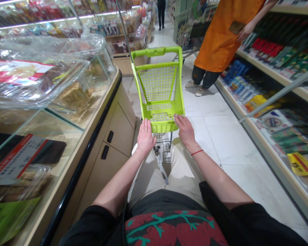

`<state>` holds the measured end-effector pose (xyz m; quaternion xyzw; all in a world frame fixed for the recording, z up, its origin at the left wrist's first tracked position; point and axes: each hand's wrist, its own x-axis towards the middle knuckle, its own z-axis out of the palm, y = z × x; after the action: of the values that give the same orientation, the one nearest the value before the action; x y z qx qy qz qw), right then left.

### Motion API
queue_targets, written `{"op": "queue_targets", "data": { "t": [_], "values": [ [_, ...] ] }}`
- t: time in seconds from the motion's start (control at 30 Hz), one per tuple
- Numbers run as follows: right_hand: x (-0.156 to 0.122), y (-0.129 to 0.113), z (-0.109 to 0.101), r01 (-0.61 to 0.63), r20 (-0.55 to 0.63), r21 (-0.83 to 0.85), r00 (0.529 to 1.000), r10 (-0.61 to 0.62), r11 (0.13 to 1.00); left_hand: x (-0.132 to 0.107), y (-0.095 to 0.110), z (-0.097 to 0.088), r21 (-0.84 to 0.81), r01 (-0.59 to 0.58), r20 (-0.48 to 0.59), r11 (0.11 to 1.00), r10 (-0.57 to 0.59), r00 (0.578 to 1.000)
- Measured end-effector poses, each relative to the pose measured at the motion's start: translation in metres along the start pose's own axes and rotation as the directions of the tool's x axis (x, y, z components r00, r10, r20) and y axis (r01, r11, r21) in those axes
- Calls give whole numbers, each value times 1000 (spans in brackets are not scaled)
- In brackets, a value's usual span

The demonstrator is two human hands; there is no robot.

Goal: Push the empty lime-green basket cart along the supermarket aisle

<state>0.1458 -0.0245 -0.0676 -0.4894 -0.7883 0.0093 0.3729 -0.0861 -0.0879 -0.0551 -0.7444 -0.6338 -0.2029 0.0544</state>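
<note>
A lime-green plastic shopping cart (pixel 158 82) stands on the floor in front of my legs. No goods show in its upper basket. My left hand (pixel 145 136) rests at the near left corner of the basket, fingers straight and close together, thumb pointing inward. At the near right corner, my right hand (pixel 185 131) has its fingers bent over the rim. Something small and whitish shows by those fingertips, too blurred to name. A red string bracelet (pixel 197 152) circles my right wrist.
On the left runs a display counter (pixel 110 92) with packed foods. A person in an orange apron (pixel 215 37) stands ahead to the right, near a metal cart (pixel 195 32). Stocked shelves (pixel 274 71) line the right side. Another person (pixel 161 13) is farther down the tiled aisle.
</note>
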Motion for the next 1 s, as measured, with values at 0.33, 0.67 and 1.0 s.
{"op": "queue_targets", "data": {
  "t": [0.33, 0.67, 1.0],
  "values": [
    [14, -81, 39, 54, 89, 78, 994, -61, 995, -1, 0, 1, -4, 1, 5, 1000, -1, 1000],
    [15, -66, 23, 137, 151, 83, 977, -148, 987, 0, -5, -2, 23, -6, 20, 1000, 6, 1000],
    [2, -29, 14, -3, -13, 17, 1000, 4, 1000, 0, -1, -5, 72, 13, 59, 997, -17, 998]
  ]
}}
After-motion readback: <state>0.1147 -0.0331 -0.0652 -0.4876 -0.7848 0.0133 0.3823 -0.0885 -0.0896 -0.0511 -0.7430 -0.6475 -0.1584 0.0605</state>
